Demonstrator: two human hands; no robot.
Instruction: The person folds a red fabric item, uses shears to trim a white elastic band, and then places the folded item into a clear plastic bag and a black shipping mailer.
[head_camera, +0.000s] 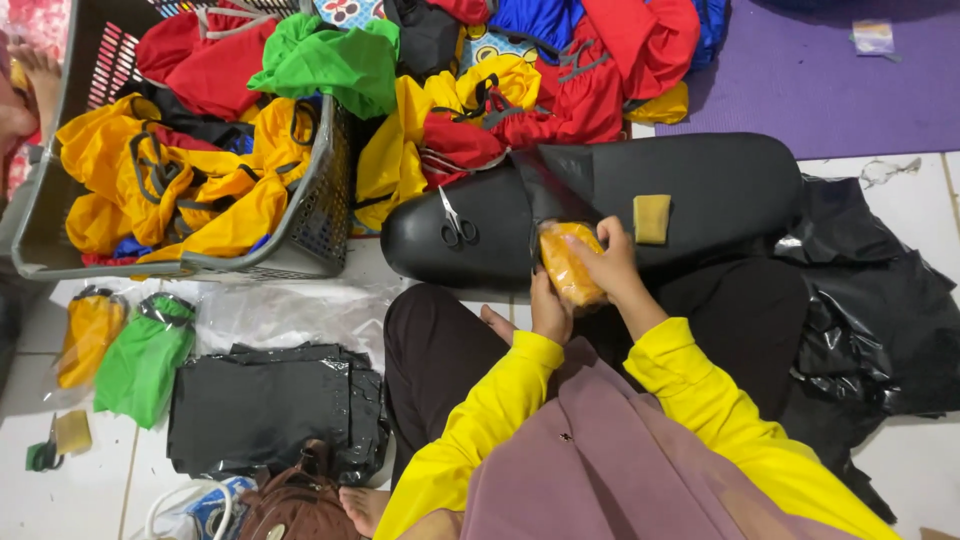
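Note:
I sit on the floor with a black cushion (700, 190) across my lap. Both hands hold a small orange packet in clear plastic (566, 262) at the cushion's near edge. My left hand (548, 312) grips it from below; my right hand (608, 262) closes over its right side. A black plastic bag (545, 180) stands just behind the packet, partly hidden. Black-handled scissors (456, 226) lie on the cushion to the left, and a small tan block (651, 218) lies to the right.
A grey basket (320, 215) of yellow, red and green cloth sits at the left, with more cloth (560, 80) piled behind. Packed yellow (88, 332) and green (145, 358) bundles and a stack of black bags (270, 405) lie on the floor. Crumpled black plastic (870, 300) is at the right.

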